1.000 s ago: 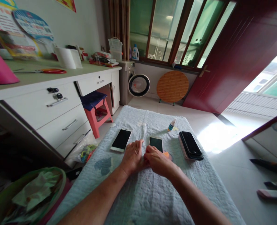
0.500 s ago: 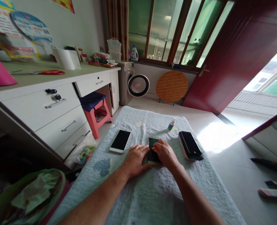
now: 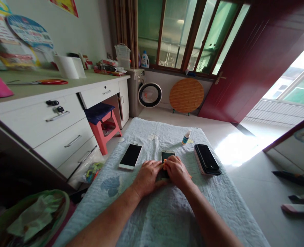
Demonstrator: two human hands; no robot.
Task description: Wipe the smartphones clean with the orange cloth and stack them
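One phone, its dark screen up, lies near the middle of a cloth-covered surface in the view from my head camera. My left hand rests flat along the phone's left side, fingers extended and close together, thumb set apart toward the lower end. My right hand covers much of the screen, its fingertips bunched and pinching a small orange piece, mostly hidden in my grasp. To the left, well apart, a white-framed phone lies face up. Farther out, beyond my right hand, a small bottle stands upright; to its right and nearer me, a black phone lies on top of a stack. Past the surface, a red stool stands by drawers, and a washing machine shows its round door swung open.
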